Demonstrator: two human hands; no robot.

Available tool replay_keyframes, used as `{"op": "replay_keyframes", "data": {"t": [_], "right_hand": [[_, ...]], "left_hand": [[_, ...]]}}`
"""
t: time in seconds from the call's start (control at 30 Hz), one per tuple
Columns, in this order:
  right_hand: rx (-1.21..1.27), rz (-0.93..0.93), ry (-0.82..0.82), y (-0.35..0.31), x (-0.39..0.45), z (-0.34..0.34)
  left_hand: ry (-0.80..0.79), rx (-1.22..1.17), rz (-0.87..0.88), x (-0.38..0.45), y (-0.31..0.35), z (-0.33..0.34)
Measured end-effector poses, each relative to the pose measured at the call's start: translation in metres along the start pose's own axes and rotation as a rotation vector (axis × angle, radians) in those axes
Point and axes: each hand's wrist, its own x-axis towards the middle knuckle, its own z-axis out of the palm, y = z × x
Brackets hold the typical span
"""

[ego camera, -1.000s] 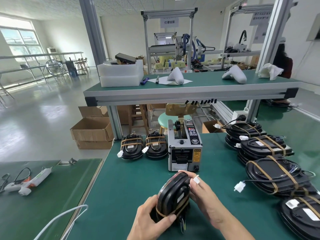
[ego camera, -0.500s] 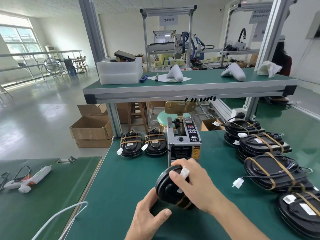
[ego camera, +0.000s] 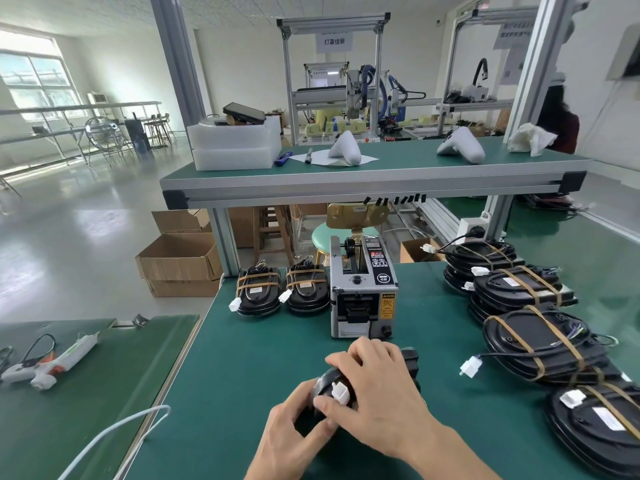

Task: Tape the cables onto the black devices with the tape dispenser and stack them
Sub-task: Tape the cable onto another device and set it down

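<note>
A black device [ego camera: 410, 358] lies nearly flat on the green table [ego camera: 242, 368] at front centre, mostly covered by my hands. My right hand [ego camera: 377, 386] rests over its top, fingers curled round its left edge beside the white cable plug [ego camera: 340, 392]. My left hand [ego camera: 294, 431] grips the device's near left edge from below. The grey tape dispenser [ego camera: 363, 292] stands just behind. Two taped black devices [ego camera: 258, 294] [ego camera: 306, 289] sit left of the dispenser. Several taped devices [ego camera: 530, 341] lie stacked along the right.
A raised shelf [ego camera: 363, 174] crosses the back of the table, carrying white foam blocks [ego camera: 235, 147] and white shells. A glue gun [ego camera: 52, 362] lies on the left-hand bench. A white cable [ego camera: 114, 427] curves at front left. Cardboard boxes [ego camera: 180, 265] stand on the floor.
The device was held upright on its edge; both hands have tipped it over and laid it down flatter on the table, the right hand now covering its top.
</note>
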Motion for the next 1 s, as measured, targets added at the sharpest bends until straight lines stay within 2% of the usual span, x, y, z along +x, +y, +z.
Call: {"op": "replay_keyframes", "data": {"t": [0.1,0.17,0.27,0.33,0.43,0.53,0.7,1.0], "right_hand": [[0.064,-0.002,-0.065,0.001,-0.009,-0.004],[0.229,0.043,-0.082,0.005,-0.007,-0.012],[0.459,0.194,0.101,0.013,0.009,-0.026],[0.583,0.390,0.205,0.021,0.032,-0.033],[0.952,0.786,0.115,0.030,0.072,-0.033],[1.188,1.037,0.045,0.031,0.097,-0.020],[1.258,1.125,0.099,0.033,0.111,-0.002],[1.297,1.158,0.205,0.032,0.120,0.007]], "left_hand": [[-0.023,0.044,0.017,-0.001,0.003,0.000],[-0.029,0.042,0.012,-0.002,0.002,-0.001],[-0.017,0.054,0.020,-0.002,0.004,-0.002],[-0.008,0.051,0.020,-0.003,0.005,-0.001],[0.002,0.073,0.008,-0.004,0.005,-0.001],[0.013,0.082,0.002,-0.005,0.004,-0.001],[0.019,0.085,-0.009,-0.005,0.003,-0.001],[0.023,0.078,-0.019,-0.005,0.002,0.000]]}}
